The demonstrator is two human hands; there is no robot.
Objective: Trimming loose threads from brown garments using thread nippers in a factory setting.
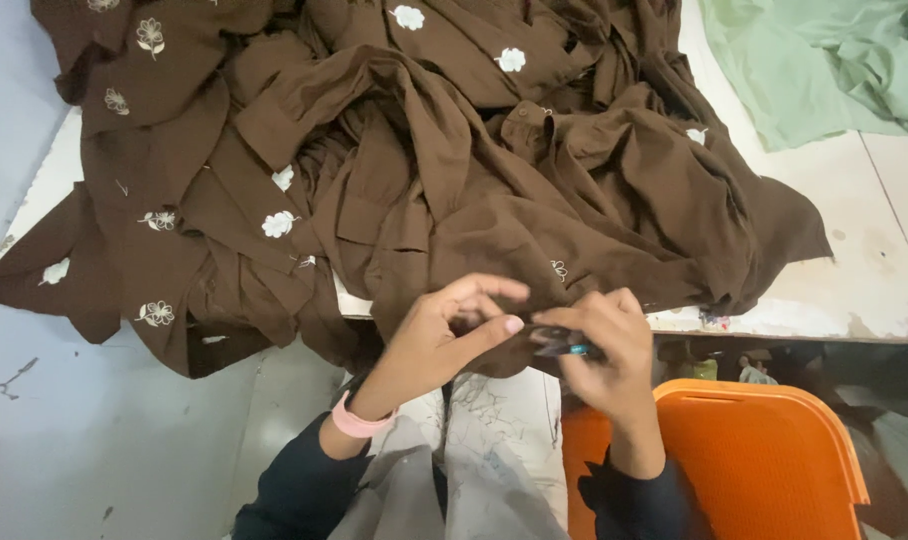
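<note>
A heap of brown garments (424, 170) with white embroidered flowers covers the white table (874, 280) and hangs over its front edge. My left hand (444, 335), with a pink band at the wrist, pinches a fold of the brown cloth at that edge between thumb and fingers. My right hand (609, 350) sits close beside it, closed around a small dark tool with a blue handle part (564, 347) that points toward the pinched cloth. What kind of tool it is stays unclear.
A pale green cloth (824, 60) lies at the table's back right. An orange plastic chair (764, 460) stands under my right arm. Thread scraps litter the floor (499, 400) below the table edge. A grey floor (64, 430) spreads to the left.
</note>
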